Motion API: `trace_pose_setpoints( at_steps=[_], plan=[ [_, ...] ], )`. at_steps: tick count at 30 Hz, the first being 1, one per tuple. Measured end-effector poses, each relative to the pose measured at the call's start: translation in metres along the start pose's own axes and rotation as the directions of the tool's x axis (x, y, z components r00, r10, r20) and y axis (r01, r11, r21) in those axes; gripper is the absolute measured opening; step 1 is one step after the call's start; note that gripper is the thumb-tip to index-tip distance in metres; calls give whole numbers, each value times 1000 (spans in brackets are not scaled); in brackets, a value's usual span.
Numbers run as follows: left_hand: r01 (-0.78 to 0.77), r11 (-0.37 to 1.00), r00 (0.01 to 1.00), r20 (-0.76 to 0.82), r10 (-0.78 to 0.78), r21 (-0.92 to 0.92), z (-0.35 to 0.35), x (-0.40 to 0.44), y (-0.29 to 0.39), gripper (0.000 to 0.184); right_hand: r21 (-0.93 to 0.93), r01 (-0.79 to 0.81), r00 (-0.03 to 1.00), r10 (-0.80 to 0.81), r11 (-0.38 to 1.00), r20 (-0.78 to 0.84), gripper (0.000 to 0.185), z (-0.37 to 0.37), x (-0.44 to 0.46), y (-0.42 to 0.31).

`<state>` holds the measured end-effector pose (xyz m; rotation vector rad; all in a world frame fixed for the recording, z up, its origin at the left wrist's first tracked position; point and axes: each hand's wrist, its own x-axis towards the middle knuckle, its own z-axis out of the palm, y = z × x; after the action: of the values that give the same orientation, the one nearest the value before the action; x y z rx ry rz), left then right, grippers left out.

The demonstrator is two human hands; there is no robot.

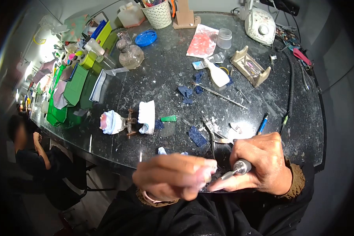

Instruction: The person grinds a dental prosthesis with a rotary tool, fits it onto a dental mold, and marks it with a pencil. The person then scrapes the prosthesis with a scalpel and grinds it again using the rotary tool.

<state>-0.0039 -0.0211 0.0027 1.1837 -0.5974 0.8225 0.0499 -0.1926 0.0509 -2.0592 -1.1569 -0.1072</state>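
My left hand [173, 175] is closed around a small pink and white dental piece [203, 175], a little blurred, over the front edge of the table. Just to its right, my right hand [261, 163] grips a metal handpiece [242, 167], whose narrow end points left toward the pink piece. Whether tip and piece touch is hard to tell. Behind my hands lie metal pliers [213, 135] and a blue wax piece [197, 136]. A plaster model on a hinged metal frame [129, 122] and a white plaster cast [146, 117] stand farther left.
White powder dusts the black table [165, 78]. A white bottle [217, 74], a wooden holder [251, 67], a long metal tool [224, 96] and a blue pen [263, 124] lie behind. Green bins [75, 84] stand left; a control box [260, 27] stands back right. Another person [33, 157] sits far left.
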Motion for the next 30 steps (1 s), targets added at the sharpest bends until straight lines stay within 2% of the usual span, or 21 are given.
trace_pose_setpoints(
  at_steps=[3,6,9,12,18,21,24,27,30],
  plan=[
    [-131,934,912,409,-17,332,-22,7,11,36,73,-8,999,5,997,38,47,4,-1,0],
    [-156,933,934,357,32,323,-21,0,8,36,82,0,998,-6,997,67,47,5,-2,0],
    [-77,991,982,177,57,108,-12,-3,5,23,66,-5,995,-2,998,103,48,5,-2,-2],
    [-154,941,929,368,34,300,-21,2,8,36,82,-15,994,6,997,107,48,7,-3,-1],
    [-139,951,912,410,13,277,-24,4,9,37,84,-10,992,-1,996,129,47,8,-4,0],
    [-180,945,898,437,44,275,-27,4,7,37,45,-3,990,-3,999,138,48,5,-4,0],
    [-211,930,900,431,65,301,-25,3,8,38,10,8,995,-9,1000,95,48,3,-2,0],
    [-99,972,972,230,49,214,-15,-4,9,28,-34,7,996,-4,999,90,48,3,-3,0],
    [-105,976,963,263,51,193,-16,-1,8,28,-74,18,993,-9,997,119,47,2,-3,-1]
  ],
)
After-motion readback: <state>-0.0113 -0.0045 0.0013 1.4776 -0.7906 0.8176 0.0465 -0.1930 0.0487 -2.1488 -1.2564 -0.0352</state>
